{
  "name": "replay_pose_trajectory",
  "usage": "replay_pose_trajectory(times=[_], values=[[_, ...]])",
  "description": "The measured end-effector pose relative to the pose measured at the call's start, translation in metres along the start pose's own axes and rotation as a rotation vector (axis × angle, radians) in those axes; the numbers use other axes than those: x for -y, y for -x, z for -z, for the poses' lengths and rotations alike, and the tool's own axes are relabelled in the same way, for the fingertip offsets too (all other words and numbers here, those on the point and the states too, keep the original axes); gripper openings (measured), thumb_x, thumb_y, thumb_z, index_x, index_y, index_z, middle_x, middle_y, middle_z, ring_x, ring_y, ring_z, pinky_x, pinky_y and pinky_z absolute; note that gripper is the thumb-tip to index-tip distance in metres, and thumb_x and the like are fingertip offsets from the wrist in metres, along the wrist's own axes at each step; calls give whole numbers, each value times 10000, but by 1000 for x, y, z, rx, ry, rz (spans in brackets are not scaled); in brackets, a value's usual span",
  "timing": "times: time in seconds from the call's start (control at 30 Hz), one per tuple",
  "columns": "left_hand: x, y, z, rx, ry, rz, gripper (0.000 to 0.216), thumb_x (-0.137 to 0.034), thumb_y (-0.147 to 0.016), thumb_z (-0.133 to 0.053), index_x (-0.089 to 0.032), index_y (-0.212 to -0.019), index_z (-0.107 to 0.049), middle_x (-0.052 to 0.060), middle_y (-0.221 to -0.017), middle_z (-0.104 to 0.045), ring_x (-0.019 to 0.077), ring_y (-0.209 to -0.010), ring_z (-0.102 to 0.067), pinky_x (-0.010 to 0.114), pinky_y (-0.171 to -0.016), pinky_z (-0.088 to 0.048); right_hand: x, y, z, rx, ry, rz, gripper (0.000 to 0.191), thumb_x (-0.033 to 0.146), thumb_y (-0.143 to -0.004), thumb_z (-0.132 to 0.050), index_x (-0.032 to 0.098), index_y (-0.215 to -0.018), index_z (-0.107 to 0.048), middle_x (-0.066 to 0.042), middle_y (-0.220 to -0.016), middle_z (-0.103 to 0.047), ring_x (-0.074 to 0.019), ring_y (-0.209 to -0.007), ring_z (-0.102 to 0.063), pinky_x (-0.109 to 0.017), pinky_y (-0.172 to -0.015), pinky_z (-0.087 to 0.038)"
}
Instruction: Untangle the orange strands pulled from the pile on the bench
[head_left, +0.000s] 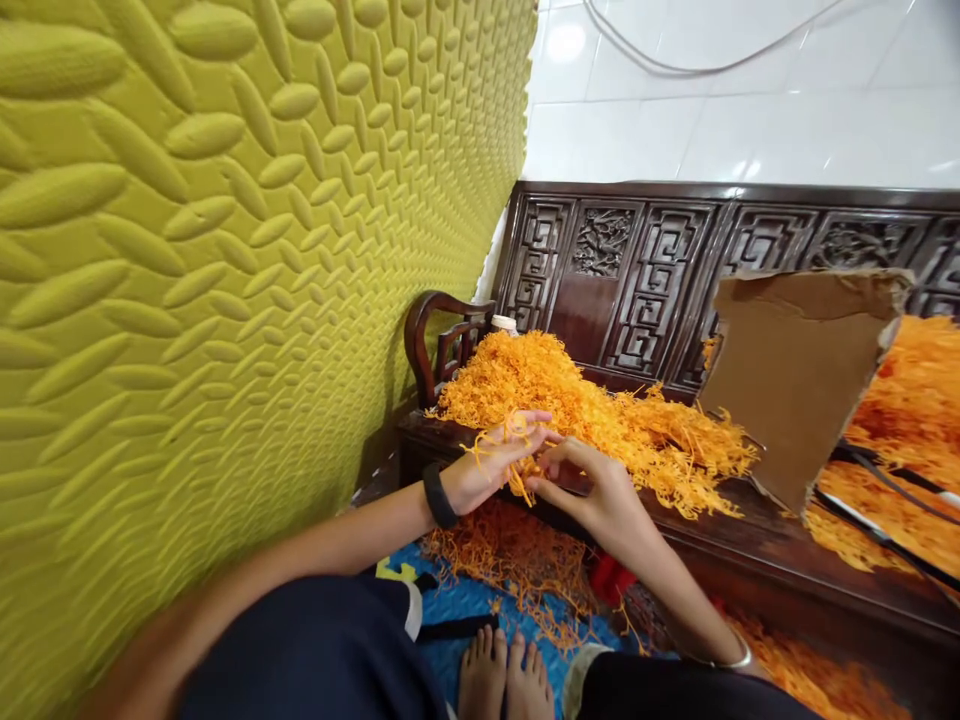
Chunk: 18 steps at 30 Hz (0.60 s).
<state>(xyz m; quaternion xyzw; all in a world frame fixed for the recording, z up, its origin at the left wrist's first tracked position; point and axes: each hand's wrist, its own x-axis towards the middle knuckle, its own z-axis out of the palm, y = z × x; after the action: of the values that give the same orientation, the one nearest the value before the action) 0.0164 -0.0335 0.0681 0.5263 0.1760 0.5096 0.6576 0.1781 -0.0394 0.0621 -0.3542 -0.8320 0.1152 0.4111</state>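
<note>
My left hand (pixel 499 455) lies palm up with a small tangle of orange strands (pixel 516 430) in its fingers; a black band sits on that wrist. My right hand (pixel 592 490) is close beside it, fingertips pinching some of the same strands (pixel 521 487) that hang down between the two hands. Both hands hover at the front edge of a dark carved wooden bench (pixel 750 540), right in front of a large heap of orange strands (pixel 585 400) piled on the seat.
A yellow embossed wall (pixel 187 250) rises on the left. A torn cardboard sheet (pixel 795 380) leans on the bench, with more orange strands (pixel 915 400) behind it. Loose strands cover a blue mat (pixel 465 600) by my bare feet. A white cable (pixel 675 65) crosses the tiled floor.
</note>
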Motion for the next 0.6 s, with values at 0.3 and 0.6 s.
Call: replay_pose_trajectory(times=[0.3,0.6], values=[[4,-4,18,271,-359,233,383,-477,-653,-704,-150,-748,-530,-68,-522,-487,32,-344,-372,184,-367,-268,-11,19,11,31,-433,-174,231,395,-815,-579,179,-761,-520,-4,-699,-527,-115,-644,-501,-221,-598,-412],[-13,11,4,505,-425,279,305,-353,-613,-716,-142,-464,-554,-39,-412,-425,45,-368,-320,230,-384,-197,-13,29,-18,346,-862,38,530,693,-667,-562,193,-546,-436,-3,-523,-505,-112,-484,-487,-242,-474,-410]])
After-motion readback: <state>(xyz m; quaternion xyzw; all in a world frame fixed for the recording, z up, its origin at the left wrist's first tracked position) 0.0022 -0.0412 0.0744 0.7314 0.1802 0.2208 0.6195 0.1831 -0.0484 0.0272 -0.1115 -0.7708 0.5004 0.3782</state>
